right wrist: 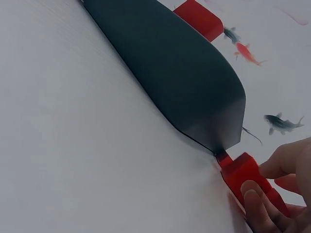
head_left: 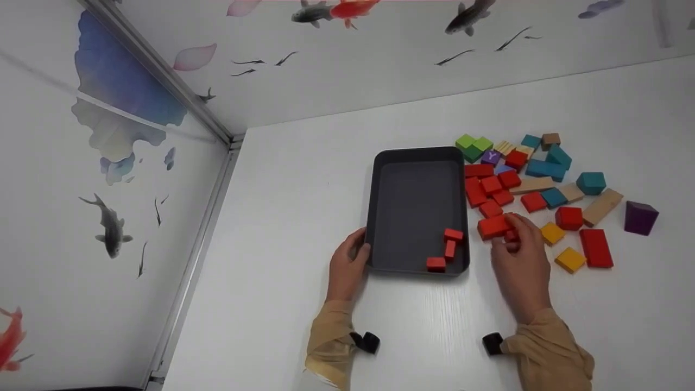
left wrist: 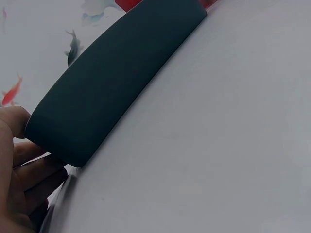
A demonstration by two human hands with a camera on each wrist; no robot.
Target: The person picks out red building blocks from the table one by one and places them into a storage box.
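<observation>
A dark grey rectangular tray (head_left: 415, 201) lies on the white table, with three small red blocks (head_left: 436, 264) in its lower right corner. My left hand (head_left: 347, 269) grips the tray's lower left side, thumb at the rim; the left wrist view shows fingers reaching under the tray wall (left wrist: 107, 82). Right of the tray, my right hand (head_left: 522, 266) pinches a small red block (head_left: 511, 235) between thumb and fingers, beside a larger red block (head_left: 491, 228). In the right wrist view the thumb covers part of a red block (right wrist: 243, 174).
Wooden blocks spread right of the tray: several red ones (head_left: 475, 193), green (head_left: 472, 146), teal (head_left: 591, 183), plain wood (head_left: 602, 207) and yellow (head_left: 570, 260). A purple block (head_left: 640, 217) stands at the far right. Fish-patterned panels (head_left: 347, 70) border the table behind and at left.
</observation>
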